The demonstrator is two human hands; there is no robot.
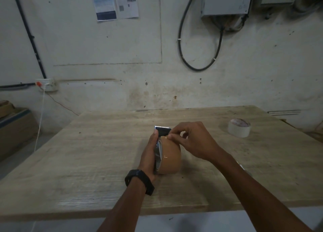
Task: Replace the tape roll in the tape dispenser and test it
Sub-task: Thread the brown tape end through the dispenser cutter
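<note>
**Brown roll seated in the dispenser, both hands on it**

Nearest to us, our two bare forearms reach out over the near edge of the wooden tabletop (87,161). A black wristwatch (139,181) sits on the left wrist.

Just past it, our left hand (150,154) wraps around the left side of the tape dispenser (160,153), thumb stretched forward along its frame and the other fingers closed on it from below, out of sight. The dispenser is held near the middle of the tabletop, its metal side plate facing left; we cannot tell whether it rests on the wood or hangs just above it. The brown tape roll (170,159) sits in the dispenser, its broad shiny face turned up and to the right.

Our right hand (193,140) comes in from the right, and its thumb and forefinger are pressed together in a pinch at the top of the roll, just behind the cutter. Whether they hold a loose tape end is too small to make out. The serrated blade (162,127) stands at the far end of the dispenser, teeth pointing away from us.

Farther out and well to the right, a pale, nearly spent tape roll (239,127) lies flat on the tabletop, apart from both hands.

Beyond the tabletop's far edge stands a stained white wall (104,48). On it hang a looped black cable (197,56), a grey electrical box (227,2), printed sheets (113,2) and, low on the left, a socket (46,84) with a white cord.
</note>
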